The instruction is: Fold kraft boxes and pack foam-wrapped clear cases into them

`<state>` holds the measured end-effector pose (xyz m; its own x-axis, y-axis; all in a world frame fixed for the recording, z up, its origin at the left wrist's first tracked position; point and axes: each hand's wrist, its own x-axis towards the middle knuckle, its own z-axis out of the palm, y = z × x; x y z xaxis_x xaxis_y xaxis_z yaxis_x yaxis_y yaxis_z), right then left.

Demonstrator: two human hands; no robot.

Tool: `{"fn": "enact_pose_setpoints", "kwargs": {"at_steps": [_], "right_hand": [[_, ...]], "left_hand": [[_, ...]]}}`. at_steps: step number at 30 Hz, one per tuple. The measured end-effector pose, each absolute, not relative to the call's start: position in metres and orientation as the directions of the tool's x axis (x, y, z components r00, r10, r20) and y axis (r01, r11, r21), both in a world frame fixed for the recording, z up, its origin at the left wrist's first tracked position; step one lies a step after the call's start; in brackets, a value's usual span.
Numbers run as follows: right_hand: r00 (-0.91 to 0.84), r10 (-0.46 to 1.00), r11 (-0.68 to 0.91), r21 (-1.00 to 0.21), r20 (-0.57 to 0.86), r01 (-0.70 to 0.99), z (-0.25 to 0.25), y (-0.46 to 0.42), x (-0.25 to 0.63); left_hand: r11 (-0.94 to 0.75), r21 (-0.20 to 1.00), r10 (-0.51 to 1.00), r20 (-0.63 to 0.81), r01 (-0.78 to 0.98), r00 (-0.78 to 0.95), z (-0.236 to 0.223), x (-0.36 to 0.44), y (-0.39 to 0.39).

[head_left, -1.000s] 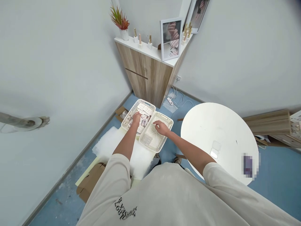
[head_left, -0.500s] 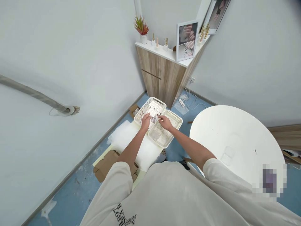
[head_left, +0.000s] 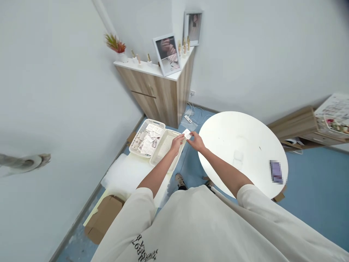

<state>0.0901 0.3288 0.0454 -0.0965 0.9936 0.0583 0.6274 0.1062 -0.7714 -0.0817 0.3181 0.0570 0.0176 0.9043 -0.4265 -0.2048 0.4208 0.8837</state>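
Observation:
Between my two hands is a small white printed packet, held up near the right basket's far corner. My left hand grips its left edge with closed fingers. The fingers of my right hand pinch its right side. Below and to the left stands a white plastic basket heaped with similar printed packets. Beside it is a second white basket, partly hidden by my left forearm. What is printed on the packet is too small to read.
A round white table stands to the right, with a blurred purple item on it. Ahead is a wooden corner cabinet with a picture frame and bottles. Cardboard lies lower left. A power strip sits on the floor.
Both hands have moved from over the filled basket to the right, past the second basket, with the packet between them. The view has turned to the right.

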Motion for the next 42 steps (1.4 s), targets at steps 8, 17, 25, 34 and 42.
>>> {"fn": "enact_pose_setpoints", "kwargs": {"at_steps": [8,17,25,34,42], "right_hand": [[0.091,0.993,-0.112,-0.762,-0.07,0.638,0.044,0.264,0.24],[0.147,0.969,-0.246,-0.746,-0.198,0.619,0.018,0.177,0.385],[0.175,0.936,-0.347,-0.713,-0.306,0.609,-0.013,0.115,0.46],[0.147,0.975,-0.22,-0.799,-0.166,0.559,-0.009,0.098,0.481],[0.076,0.984,-0.179,-0.848,-0.162,0.5,0.01,0.099,0.479]], "left_hand": [[0.278,0.944,0.949,-0.299,0.178,0.102,0.049,0.067,0.289],[-0.001,0.901,0.922,-0.167,0.433,0.35,0.022,0.217,0.229],[0.124,0.874,0.875,-0.32,0.47,0.364,-0.011,0.294,0.175],[0.275,0.833,0.79,-0.48,0.48,0.382,-0.013,0.316,0.163],[0.464,0.798,0.701,-0.596,0.385,0.391,0.001,0.318,0.169]]}}
